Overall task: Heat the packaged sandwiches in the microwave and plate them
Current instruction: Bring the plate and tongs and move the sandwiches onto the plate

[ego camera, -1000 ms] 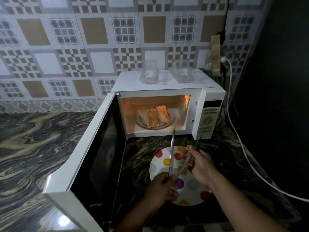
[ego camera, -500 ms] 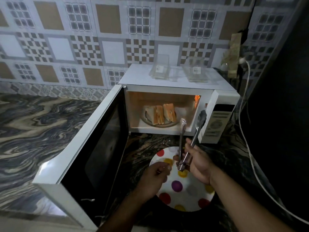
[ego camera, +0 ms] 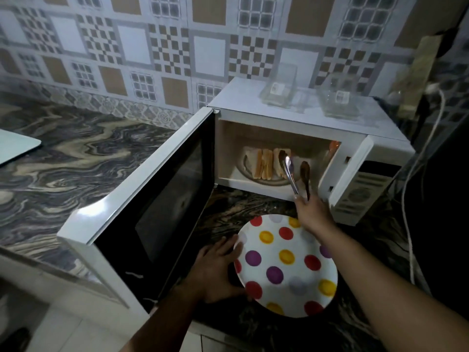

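The white microwave (ego camera: pixel 291 118) stands with its door (ego camera: pixel 157 199) swung wide open to the left. Inside, several sandwich halves (ego camera: pixel 264 163) stand upright on a plate. My right hand (ego camera: pixel 311 212) holds metal tongs (ego camera: pixel 295 174), whose spread tips reach into the cavity at the rightmost sandwich half. A white plate with coloured dots (ego camera: pixel 286 265) lies on the counter in front of the microwave. My left hand (ego camera: pixel 215 270) rests at the plate's left rim, fingers against its edge.
Two clear plastic sandwich packages (ego camera: pixel 279 92) (ego camera: pixel 338 100) sit on top of the microwave. A white power cable (ego camera: pixel 416 179) hangs along the right. A pale board corner (ego camera: pixel 15 148) shows at far left on the marbled counter (ego camera: pixel 76 158).
My right hand pushed the tongs forward into the microwave, up to the sandwiches. My left hand let go of the tongs and dropped to the dotted plate's left rim.
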